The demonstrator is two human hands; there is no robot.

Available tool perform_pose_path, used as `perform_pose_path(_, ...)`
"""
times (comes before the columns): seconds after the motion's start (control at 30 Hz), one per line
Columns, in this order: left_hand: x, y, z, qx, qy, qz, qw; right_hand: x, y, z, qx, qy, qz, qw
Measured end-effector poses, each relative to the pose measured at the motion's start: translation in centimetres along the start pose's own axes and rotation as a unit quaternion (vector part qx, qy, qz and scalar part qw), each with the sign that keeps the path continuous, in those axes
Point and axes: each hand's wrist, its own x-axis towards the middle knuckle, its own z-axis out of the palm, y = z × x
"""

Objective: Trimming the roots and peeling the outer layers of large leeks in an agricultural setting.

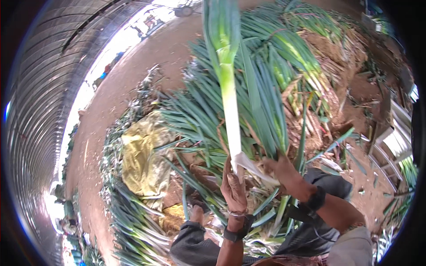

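A long leek (230, 108) with a white shank and broad green leaves stands upright before me. My left hand (234, 190) is closed round its lower end. A pale outer layer (256, 170) has come loose from the shank and slants down to the right. My right hand (285, 176) is closed at this peeled layer, its fingertips partly hidden. Just beyond both hands lies a large heap of leeks (191, 106), leaves pointing away. Trimmed leaves and peelings lie under my hands and between my legs.
Left of the heap is a crumpled yellow sack (144, 155). More leeks with white shanks (135, 226) lie at the lower left. Unpeeled bundles with soil-covered roots (319, 88) are piled at the far right. A metal frame (392, 142) stands at the right edge.
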Motion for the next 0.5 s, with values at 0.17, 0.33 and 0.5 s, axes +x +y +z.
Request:
perform_pose_path(0.17,0.6,3.2,-0.7,-0.086,-0.023,-0.068,0.994,-3.3,1.6,3.2,0.385,-0.138,0.369,0.834)
perform_pose_path(0.33,-1.3,4.2,-0.5,-0.152,-0.156,-0.156,0.963,-2.1,5.3,3.9,0.141,-0.195,0.127,0.962)
perform_pose_path(0.5,-2.5,3.8,1.0,0.259,-0.139,-0.014,0.956,5.6,-0.7,-4.7,0.616,0.04,0.082,0.782)
